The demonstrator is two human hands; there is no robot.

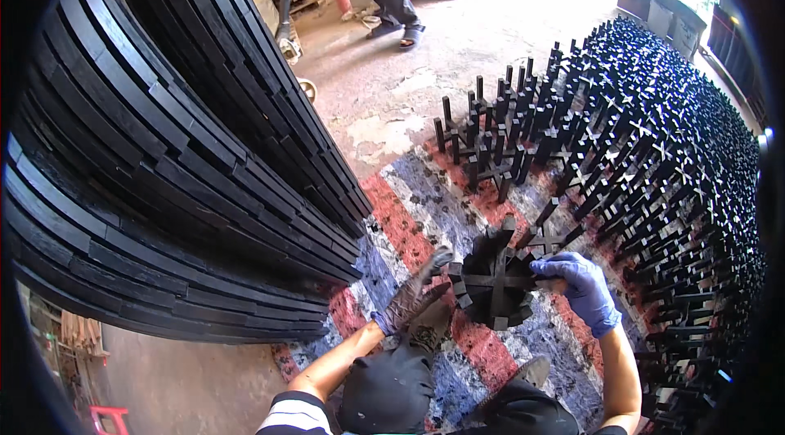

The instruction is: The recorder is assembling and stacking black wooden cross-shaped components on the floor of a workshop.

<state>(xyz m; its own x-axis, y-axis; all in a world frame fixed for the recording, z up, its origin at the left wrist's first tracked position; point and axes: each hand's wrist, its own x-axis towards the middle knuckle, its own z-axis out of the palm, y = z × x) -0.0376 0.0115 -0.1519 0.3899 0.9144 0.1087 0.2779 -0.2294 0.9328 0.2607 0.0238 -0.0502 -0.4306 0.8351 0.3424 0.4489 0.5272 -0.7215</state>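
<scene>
Cross of black wood point(499, 280), ringed by blocks point(464, 302), one bar running crosswise, lies just left of my right grip point(584, 288), clamped on that bar's right end. My left grip point(409, 301), spread apart, is close by the opposite side, contact unclear. A striped mat point(484, 349) spreads beneath; black wooden uprights point(654, 128) crowd beyond, rightward.

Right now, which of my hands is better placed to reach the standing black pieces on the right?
Probably your right hand: it's nearer those black pieces; your left hand is across the black cross.
</scene>
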